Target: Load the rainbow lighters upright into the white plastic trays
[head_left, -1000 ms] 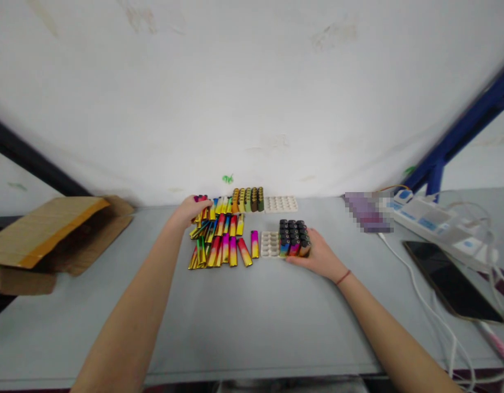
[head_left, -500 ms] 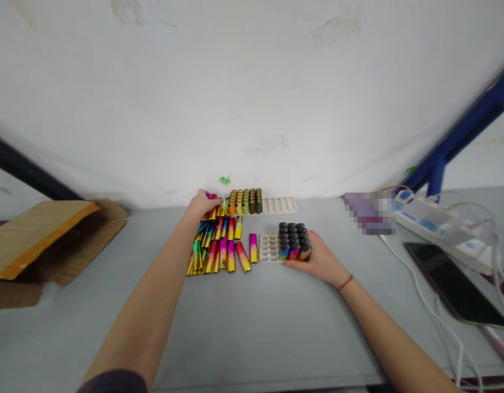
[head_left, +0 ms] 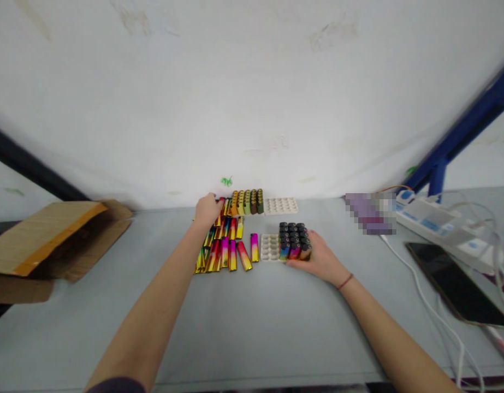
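Observation:
At the far left of the lighter pile is my left hand (head_left: 208, 210), its fingers curled down among the lighters. What it grips, if anything, is hidden behind the hand. Shiny lighters (head_left: 225, 253) in gradient colours lie in loose rows in front of it. My right hand (head_left: 320, 257) wraps round the right side of a block of upright lighters with black tops (head_left: 294, 240). These stand in the right part of a white tray with round pockets (head_left: 270, 248); its left pockets show bare. One pink and yellow lighter (head_left: 255, 248) lies just left of this tray.
Against the wall, upright gold-topped lighters (head_left: 247, 202) adjoin another white pocketed tray (head_left: 281, 205). An open cardboard box (head_left: 51, 234) sits at the left. A dark phone (head_left: 456, 284), a power strip (head_left: 444, 232) and white cables (head_left: 417, 278) occupy the right side.
My left hand has shifted slightly right and its fingers look more curled over the back of the pile. My right hand stays at the black-topped lighters. The view has turned slightly.

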A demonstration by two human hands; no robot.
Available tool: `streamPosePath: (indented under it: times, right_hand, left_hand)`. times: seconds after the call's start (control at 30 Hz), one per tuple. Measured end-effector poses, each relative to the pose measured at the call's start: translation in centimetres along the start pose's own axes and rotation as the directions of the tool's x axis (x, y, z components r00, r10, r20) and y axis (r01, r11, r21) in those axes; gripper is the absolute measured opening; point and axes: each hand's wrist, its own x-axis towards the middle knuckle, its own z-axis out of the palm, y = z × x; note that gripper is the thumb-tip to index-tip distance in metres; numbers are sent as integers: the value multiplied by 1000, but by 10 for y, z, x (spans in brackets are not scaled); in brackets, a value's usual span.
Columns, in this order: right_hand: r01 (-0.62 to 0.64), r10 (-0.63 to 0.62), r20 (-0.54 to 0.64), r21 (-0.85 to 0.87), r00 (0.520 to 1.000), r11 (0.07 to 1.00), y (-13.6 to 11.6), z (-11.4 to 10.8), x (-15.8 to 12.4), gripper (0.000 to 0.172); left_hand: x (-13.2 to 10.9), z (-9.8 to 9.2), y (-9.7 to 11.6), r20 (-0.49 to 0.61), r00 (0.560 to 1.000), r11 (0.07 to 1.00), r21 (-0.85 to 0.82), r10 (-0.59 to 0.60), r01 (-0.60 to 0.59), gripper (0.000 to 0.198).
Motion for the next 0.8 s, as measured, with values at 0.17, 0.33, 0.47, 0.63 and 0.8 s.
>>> streamPosePath:
  times: [0.17, 0.33, 0.47, 0.63, 0.8]
  right_hand:
    - [6, -6, -11, 8, 1000, 1000, 0, 1, 0, 77]
    - [1, -1, -5, 15, 1000, 1000, -1, 0, 1, 77]
    - [-5, 5, 3, 9, 1000, 1000, -1, 0, 1, 77]
    - [24, -24, -10, 4, 1000, 1000, -1, 0, 2, 73]
    - [22, -22, -11, 3, 1000, 1000, -2, -1, 2, 71]
  left_hand:
    - [-11, 8, 1, -16, 999, 999, 8, 41, -41, 41]
    - [-15, 13, -5, -113, 986, 984, -119, 122, -135, 37]
    - [-38, 14, 1, -325, 890, 841, -336, 319, -425, 34]
    - [-94, 28, 34, -53, 670, 534, -559, 741, -634, 87]
    - [-113, 44, 65, 117, 626, 527, -668, 771, -525, 93]
